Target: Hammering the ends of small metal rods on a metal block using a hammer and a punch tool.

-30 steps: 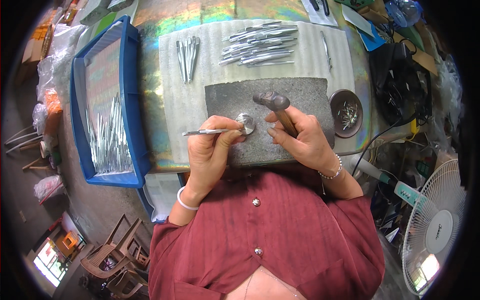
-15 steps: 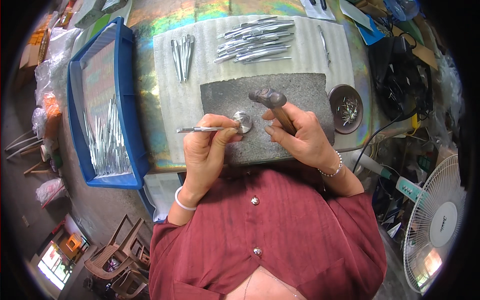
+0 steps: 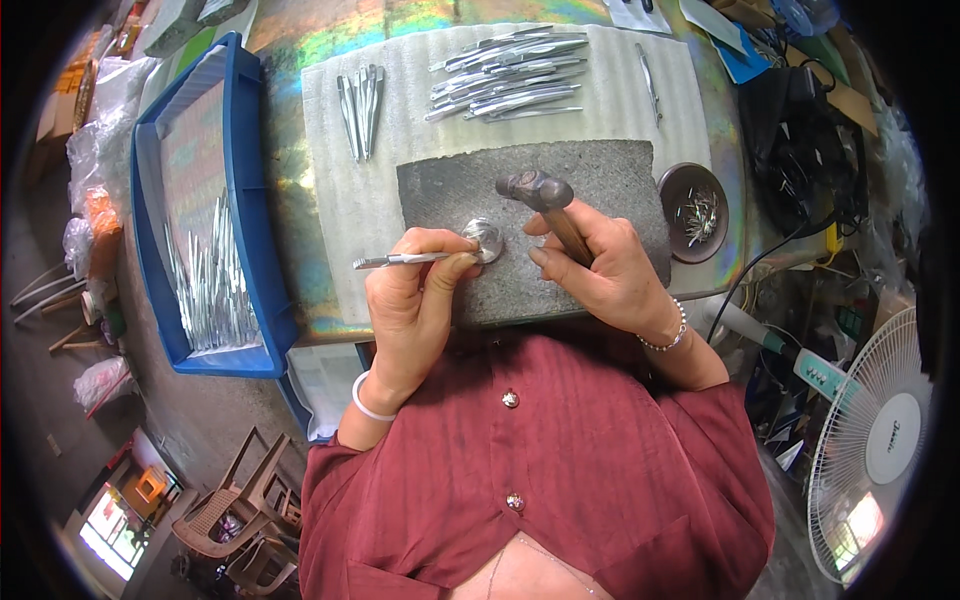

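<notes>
Slim silver metal piece [image 3: 395,261], flat and wider at its outer end, lies nearly level just left of the centre of the frame in the head view. The left hand [image 3: 408,285] pinches it between thumb and fingers; its inner end runs to the lower left edge of a small round shiny metal block [image 3: 484,238], and fingertips hide whether the two touch. The right hand [image 3: 615,278], right of centre, grasps a dark-headed hammer with a brown wooden handle [image 3: 560,220], its head towards the upper left; whether its fingertips also hold something small, I cannot tell.

The block sits on a rough dark grey rectangular slab [image 3: 622,178] in the middle of the frame, laid over a white foam sheet [image 3: 405,100]. Along the top of the sheet lie a small bunch of silver pieces [image 3: 360,112], a larger heap of silver pieces [image 3: 510,75] and a single thin silver piece [image 3: 650,85] at upper right. Right of the slab, a round brown bowl [image 3: 673,195] contains tiny metallic bits [image 3: 699,218]. At left, a blue rectangular plastic tray [image 3: 248,180] holds many slender silver pieces [image 3: 215,285] in its lower part.
</notes>
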The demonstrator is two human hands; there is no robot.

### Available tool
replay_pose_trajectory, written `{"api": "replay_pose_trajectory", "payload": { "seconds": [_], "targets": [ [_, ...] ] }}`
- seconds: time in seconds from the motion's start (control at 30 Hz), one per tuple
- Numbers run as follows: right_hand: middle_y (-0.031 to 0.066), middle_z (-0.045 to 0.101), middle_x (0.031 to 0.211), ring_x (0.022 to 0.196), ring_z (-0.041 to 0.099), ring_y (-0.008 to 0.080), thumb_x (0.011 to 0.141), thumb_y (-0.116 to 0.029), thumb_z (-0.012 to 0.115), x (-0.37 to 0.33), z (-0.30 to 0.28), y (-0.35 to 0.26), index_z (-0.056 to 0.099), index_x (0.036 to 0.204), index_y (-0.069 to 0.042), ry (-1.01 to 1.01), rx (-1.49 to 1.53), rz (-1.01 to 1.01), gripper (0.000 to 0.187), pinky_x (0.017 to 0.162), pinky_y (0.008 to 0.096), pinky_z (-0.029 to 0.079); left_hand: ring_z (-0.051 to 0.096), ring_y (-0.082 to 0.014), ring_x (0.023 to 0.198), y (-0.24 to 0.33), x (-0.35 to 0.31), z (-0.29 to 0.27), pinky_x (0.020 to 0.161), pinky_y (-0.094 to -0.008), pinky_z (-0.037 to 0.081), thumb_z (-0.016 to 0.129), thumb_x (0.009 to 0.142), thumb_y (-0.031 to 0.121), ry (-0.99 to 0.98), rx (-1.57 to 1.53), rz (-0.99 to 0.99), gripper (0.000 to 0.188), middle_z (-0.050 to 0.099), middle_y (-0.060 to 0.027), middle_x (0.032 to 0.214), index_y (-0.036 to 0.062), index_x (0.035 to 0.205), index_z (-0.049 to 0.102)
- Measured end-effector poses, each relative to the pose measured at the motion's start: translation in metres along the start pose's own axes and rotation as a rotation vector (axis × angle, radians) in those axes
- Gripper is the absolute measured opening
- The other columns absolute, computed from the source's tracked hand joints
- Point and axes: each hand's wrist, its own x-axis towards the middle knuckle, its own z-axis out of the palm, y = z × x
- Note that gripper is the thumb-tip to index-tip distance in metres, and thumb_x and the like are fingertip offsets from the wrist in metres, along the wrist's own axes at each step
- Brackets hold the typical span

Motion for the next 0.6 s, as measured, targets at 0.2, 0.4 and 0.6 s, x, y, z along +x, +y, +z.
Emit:
{"api": "replay_pose_trajectory", "payload": {
  "seconds": [0.2,0.4,0.6],
  "targets": [
    [0.0082,0.052,0.061,0.053,0.050,0.0128,0.084,-0.010,0.066,0.000,-0.002,-0.001,0.057,0.099,-0.001,0.003,-0.012,-0.012,0.020,0.053,0.0292,0.042,0.064,-0.0239,0.069,0.011,0.007,0.001,0.061,-0.0286,0.052,0.063,0.076,-0.011,-0.069,0.484,0.350,0.019,0.062,-0.0114,0.081,0.0001,0.092,0.061],
    [0.0069,0.054,0.068,0.056,0.049,0.0127,0.086,-0.012,0.067,-0.003,0.000,-0.012,0.054,0.110,-0.001,-0.027,0.084,-0.054,0.029,0.054,0.0281,0.042,0.065,-0.0274,0.068,0.011,0.004,0.006,0.056,-0.0349,0.052,0.059,0.066,-0.011,-0.096,0.716,0.458,0.033,0.064,-0.0109,0.084,0.0032,0.096,0.060],
    [0.0050,0.055,0.071,0.058,0.052,0.0143,0.084,-0.007,0.068,0.001,-0.007,-0.056,0.058,0.108,-0.004,-0.165,0.154,-0.330,0.027,0.055,0.0275,0.044,0.062,-0.0283,0.063,0.013,0.001,0.006,0.053,-0.0372,0.050,0.059,0.070,-0.003,-0.155,0.710,0.447,0.026,0.060,-0.0113,0.084,0.0080,0.093,0.061]
  ]
}}
